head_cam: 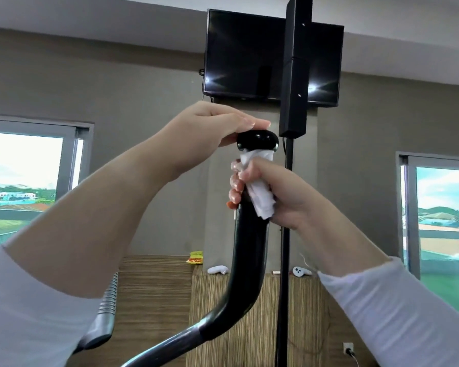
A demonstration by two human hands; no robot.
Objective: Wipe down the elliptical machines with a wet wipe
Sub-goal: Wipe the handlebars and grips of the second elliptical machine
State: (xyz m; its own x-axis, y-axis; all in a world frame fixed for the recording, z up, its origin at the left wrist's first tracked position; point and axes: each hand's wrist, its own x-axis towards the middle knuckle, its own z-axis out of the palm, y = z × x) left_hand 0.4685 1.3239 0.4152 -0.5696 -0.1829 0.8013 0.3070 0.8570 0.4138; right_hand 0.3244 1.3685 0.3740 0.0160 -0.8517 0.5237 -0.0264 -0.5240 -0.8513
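Note:
A black curved elliptical handlebar rises through the middle of the view and ends in a rounded black end cap. My left hand rests on top of that cap, fingers laid flat over it and thumb at its side. Just below the cap, my right hand is wrapped around the grip with a white wet wipe bunched between palm and bar. The wipe sticks out above and below my fingers.
A black speaker column on a thin pole stands right behind the handlebar, with a dark wall TV behind it. A wooden counter holds two white controllers and a yellow packet. A second grey handle is at lower left.

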